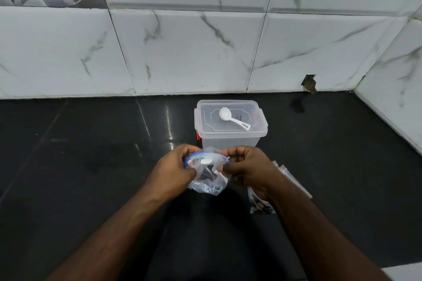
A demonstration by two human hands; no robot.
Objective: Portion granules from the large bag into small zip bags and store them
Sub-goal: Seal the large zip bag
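Both hands hold a crumpled clear bag [206, 180] with a blue zip strip and a white slider, just above the black counter. My left hand [173, 169] grips its left side near the blue strip. My right hand [247, 170] pinches the bag's right top edge. Dark granules show through the plastic. Behind the bag stands a clear plastic container [230, 139] with its lid clipped on, and a white scoop [233, 118] lies on the lid. Small zip bags [262, 205], one holding dark granules, lie on the counter partly under my right wrist.
The black counter [91, 166] runs back to a white marble-tiled wall [182, 52], which turns a corner at the right. A broken hole in the tile [309, 83] sits at the wall's base on the right.
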